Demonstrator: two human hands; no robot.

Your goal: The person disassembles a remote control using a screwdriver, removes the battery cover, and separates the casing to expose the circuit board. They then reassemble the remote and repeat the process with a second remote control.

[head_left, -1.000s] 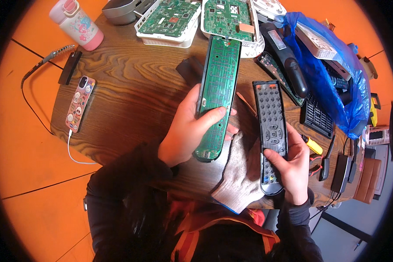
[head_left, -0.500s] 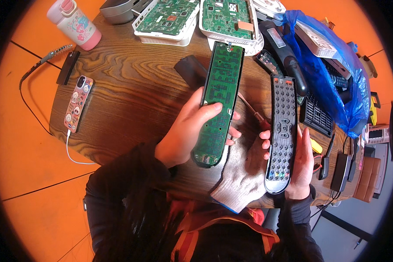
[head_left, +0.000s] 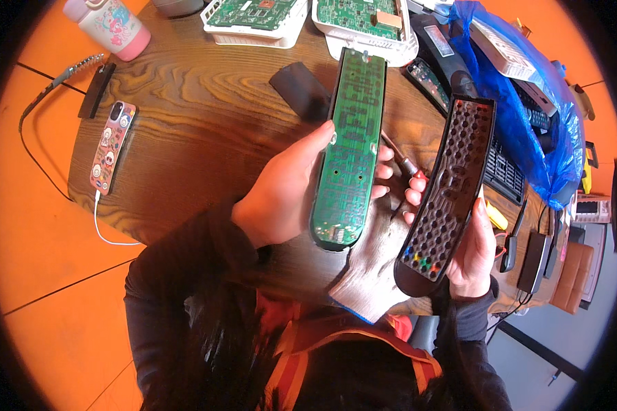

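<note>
My left hand [head_left: 277,192] is closed round a long green circuit board [head_left: 353,151] set in a narrow black shell, its thumb on the left edge and fingertips on the right. In my right hand [head_left: 474,253] is the other half of a remote control, a long black button panel [head_left: 449,195] with rows of dark keys and several coloured ones at its lower end. The panel leans to the right, apart from the board. Behind the two pieces lie a screwdriver [head_left: 410,166] and a pale knitted glove [head_left: 373,284], both partly hidden.
A black cover piece [head_left: 298,90] lies beyond my left hand. White housings with green boards [head_left: 253,31] stand at the far edge. A blue plastic bag [head_left: 559,161] of devices is on the right. A phone [head_left: 113,147] and a bottle [head_left: 120,31] stand left.
The button panel has turned in my right hand, its top tipping right and its face darker. My left hand has shifted its grip slightly, and the board is tilted a little differently.
</note>
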